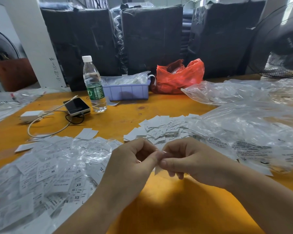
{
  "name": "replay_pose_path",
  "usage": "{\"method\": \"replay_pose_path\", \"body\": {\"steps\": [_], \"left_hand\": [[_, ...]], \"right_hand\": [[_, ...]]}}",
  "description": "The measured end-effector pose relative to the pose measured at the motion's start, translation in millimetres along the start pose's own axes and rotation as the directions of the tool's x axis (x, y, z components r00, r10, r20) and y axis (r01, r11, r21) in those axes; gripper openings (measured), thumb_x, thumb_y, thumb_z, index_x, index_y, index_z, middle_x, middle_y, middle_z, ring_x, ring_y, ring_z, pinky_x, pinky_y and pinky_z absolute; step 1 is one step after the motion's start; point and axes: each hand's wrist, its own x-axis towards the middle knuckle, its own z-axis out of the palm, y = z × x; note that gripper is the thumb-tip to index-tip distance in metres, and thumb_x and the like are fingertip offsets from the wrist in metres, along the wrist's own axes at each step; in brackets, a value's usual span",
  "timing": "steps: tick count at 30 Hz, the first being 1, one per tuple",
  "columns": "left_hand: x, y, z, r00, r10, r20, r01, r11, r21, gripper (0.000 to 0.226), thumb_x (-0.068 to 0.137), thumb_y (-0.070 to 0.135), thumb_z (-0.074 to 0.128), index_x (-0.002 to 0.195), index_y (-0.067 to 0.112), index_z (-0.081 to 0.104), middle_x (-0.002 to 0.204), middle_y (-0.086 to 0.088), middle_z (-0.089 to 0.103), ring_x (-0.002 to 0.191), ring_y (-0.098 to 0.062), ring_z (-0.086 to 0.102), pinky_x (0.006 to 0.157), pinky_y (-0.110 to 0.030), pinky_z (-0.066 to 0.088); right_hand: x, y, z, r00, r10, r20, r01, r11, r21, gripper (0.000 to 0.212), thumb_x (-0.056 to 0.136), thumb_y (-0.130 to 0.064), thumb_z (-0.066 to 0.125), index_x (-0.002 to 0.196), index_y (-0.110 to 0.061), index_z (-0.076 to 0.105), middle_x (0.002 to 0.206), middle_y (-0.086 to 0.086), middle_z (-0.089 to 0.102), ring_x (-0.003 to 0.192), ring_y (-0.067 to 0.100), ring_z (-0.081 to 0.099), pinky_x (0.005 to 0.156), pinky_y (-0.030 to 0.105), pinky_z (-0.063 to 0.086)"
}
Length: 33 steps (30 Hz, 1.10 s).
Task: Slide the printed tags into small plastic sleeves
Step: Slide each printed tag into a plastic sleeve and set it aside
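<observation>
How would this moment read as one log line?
step: sleeving tag | left hand: pinches sleeve | right hand: pinches tag | table: tag piles

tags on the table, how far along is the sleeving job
Done: a big heap of sleeved tags lies at left. In hand: the left hand and right hand pinch one white tag between them, apparently with a clear sleeve. Left: a pile of bare tags ahead, so a fair share remains.
</observation>
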Motion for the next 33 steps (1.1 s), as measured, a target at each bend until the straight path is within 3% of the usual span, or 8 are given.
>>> {"method": "replay_pose_path", "body": {"steps": [5,10,17,21,23,25,29,33], "left_hand": [[1.5,-0.5,-2.0,1.0,-0.014,-0.017,0.013,0.999,-0.048,0.01,0.081,0.027,0.075,0.072,0.027,0.069,0.061,0.001,0.063,0.052,-0.004,0.051,0.048,-0.014,0.038],[3.0,-3.9,-4.8,0.997,-0.062,-0.048,0.059,0.996,-0.064,0.011,0.086,0.031,0.066,0.076,0.027,0.067,0.068,-0.008,0.063,0.064,-0.023,0.058,0.061,-0.039,0.05],[3.8,-5.9,-6.5,0.992,-0.127,-0.006,0.127,0.991,-0.049,0.015,0.088,0.025,0.066,0.074,0.02,0.066,0.071,-0.013,0.062,0.068,-0.03,0.057,0.064,-0.049,0.05],[2.2,-8.4,-5.7,0.987,-0.142,0.07,0.141,0.99,0.012,0.014,0.084,0.034,0.068,0.075,0.025,0.065,0.066,0.0,0.062,0.058,-0.014,0.055,0.057,-0.032,0.048],[2.2,-7.2,-6.3,0.986,-0.156,0.06,0.153,0.987,0.043,0.018,0.08,0.05,0.067,0.076,0.032,0.065,0.063,0.013,0.061,0.054,0.0,0.054,0.049,-0.014,0.041],[3.0,-6.8,-8.3,0.986,-0.159,0.056,0.158,0.987,0.03,0.029,0.076,0.065,0.065,0.079,0.035,0.065,0.064,0.017,0.061,0.054,-0.001,0.055,0.051,-0.013,0.041],[1.1,-1.7,-5.2,0.985,-0.079,0.155,0.079,0.997,0.01,0.026,0.077,0.054,0.058,0.08,0.031,0.068,0.074,0.0,0.065,0.072,-0.022,0.059,0.066,-0.045,0.051],[-1.0,-0.1,-0.6,0.991,-0.047,0.124,0.046,0.999,0.011,0.019,0.083,0.044,0.056,0.078,0.03,0.068,0.074,-0.006,0.064,0.072,-0.027,0.06,0.067,-0.053,0.05]], "right_hand": [[-0.7,-0.6,-2.1,0.999,-0.016,-0.037,0.015,1.0,-0.025,0.019,0.088,-0.013,0.068,0.085,0.005,0.066,0.063,0.003,0.057,0.063,0.016,0.051,0.056,0.023,0.042],[-0.5,-1.0,-5.2,0.998,0.028,-0.062,-0.029,0.999,-0.02,0.018,0.09,-0.016,0.066,0.083,0.001,0.068,0.064,0.002,0.061,0.062,0.017,0.053,0.058,0.025,0.044],[-0.3,-3.6,-10.8,0.983,0.002,-0.184,0.014,0.996,0.087,0.012,0.089,-0.009,0.065,0.082,0.0,0.068,0.064,0.005,0.062,0.061,0.018,0.055,0.057,0.023,0.048],[0.9,-2.5,-12.4,0.963,-0.022,-0.268,0.055,0.992,0.117,0.011,0.088,-0.009,0.065,0.078,-0.005,0.068,0.063,0.006,0.061,0.059,0.018,0.053,0.057,0.025,0.047],[1.3,-0.7,-13.3,0.973,-0.009,-0.229,0.033,0.994,0.102,0.012,0.088,-0.01,0.065,0.08,-0.001,0.068,0.063,0.006,0.061,0.06,0.018,0.053,0.058,0.025,0.047],[0.8,0.7,-12.2,0.993,0.012,-0.117,-0.004,0.998,0.069,0.015,0.089,-0.01,0.065,0.082,0.003,0.065,0.063,0.005,0.061,0.06,0.017,0.054,0.058,0.024,0.047],[-1.4,-1.8,-4.9,1.0,0.006,0.009,-0.006,1.0,0.008,0.03,0.085,-0.025,0.072,0.08,0.004,0.065,0.066,0.013,0.059,0.063,0.018,0.053,0.059,0.026,0.045],[-0.8,-3.3,-5.1,0.999,-0.003,-0.051,0.004,1.0,0.027,0.045,0.076,-0.034,0.073,0.084,0.009,0.064,0.068,0.018,0.058,0.064,0.02,0.052,0.058,0.027,0.042]]}}
